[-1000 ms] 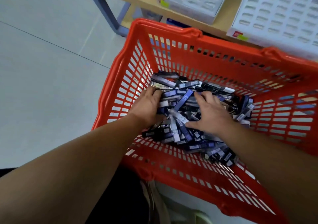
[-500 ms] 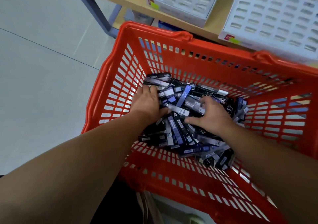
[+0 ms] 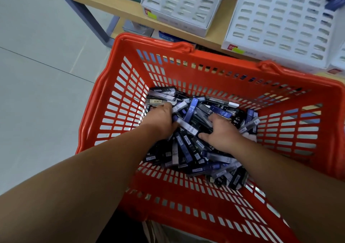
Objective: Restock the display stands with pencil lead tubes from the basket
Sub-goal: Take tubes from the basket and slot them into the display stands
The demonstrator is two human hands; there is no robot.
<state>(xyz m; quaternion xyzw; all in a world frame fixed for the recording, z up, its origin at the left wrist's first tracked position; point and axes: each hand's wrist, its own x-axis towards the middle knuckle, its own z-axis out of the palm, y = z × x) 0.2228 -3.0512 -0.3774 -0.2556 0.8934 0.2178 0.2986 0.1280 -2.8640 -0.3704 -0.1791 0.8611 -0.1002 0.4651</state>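
While both hands are down in the basket: restocking looks barely begun; the step in hand seems to be gathering a handful.
Basket: a red plastic lattice basket point(image 3: 119, 112) sits at 6 o'clock from the shelf, its far rim just under the shelf edge.
Tubes: slim, flat pencil lead tubes point(image 3: 188, 149) in black, blue and grey plastic lie heaped on the basket floor.
Stands: two white plastic display stands with rows of slots stand on the pale wooden shelf point(image 3: 127, 12), one at 12 o'clock point(image 3: 175, 21) and one at 1 o'clock point(image 3: 235, 27). The slots in view look unfilled, so nearly all the filling is left.
Left hand: the left hand point(image 3: 160, 121) is at the heap's 10 o'clock side, its fingers curled round some tubes.
Right hand: the right hand point(image 3: 222, 132) lies on the heap's middle, thumb out toward 9 o'clock and fingertips buried. I cannot tell whether it grips.
Long axis: the tubes lie flat and crisscrossed with no common heading. A pale tube marked HB point(image 3: 186, 126) runs from 10 to 4 o'clock, and a blue tube point(image 3: 192, 109) runs from about 1 to 7.
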